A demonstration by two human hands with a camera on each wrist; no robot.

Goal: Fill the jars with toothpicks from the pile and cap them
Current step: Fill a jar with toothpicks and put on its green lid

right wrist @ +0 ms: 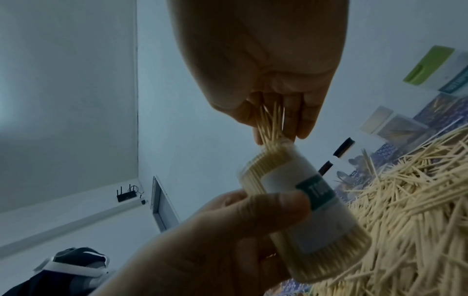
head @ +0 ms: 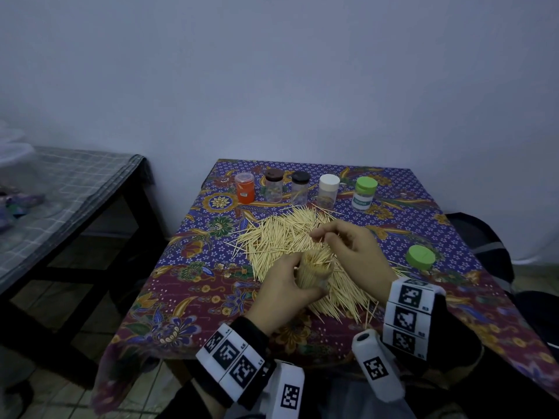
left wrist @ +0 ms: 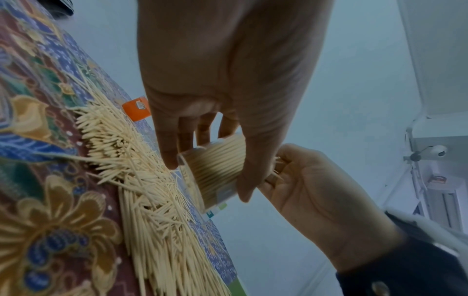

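Note:
My left hand (head: pixel 286 285) grips a clear jar (head: pixel 314 272) packed with toothpicks, held just above the pile (head: pixel 281 237) in the middle of the table. The jar (right wrist: pixel 311 202) has a white label and no cap. My right hand (head: pixel 351 246) pinches a small bunch of toothpicks (right wrist: pixel 271 124) at the jar's mouth. In the left wrist view the jar (left wrist: pixel 215 170) lies tilted between both hands. A loose green cap (head: pixel 421 257) lies on the cloth to the right.
Along the table's far edge stand an orange jar (head: pixel 245 187), a brown-capped jar (head: pixel 274 185), a black-capped jar (head: pixel 300 187), a white-capped jar (head: pixel 328 189) and a green-capped jar (head: pixel 364 192). A second table (head: pixel 60 189) with a checked cloth stands left.

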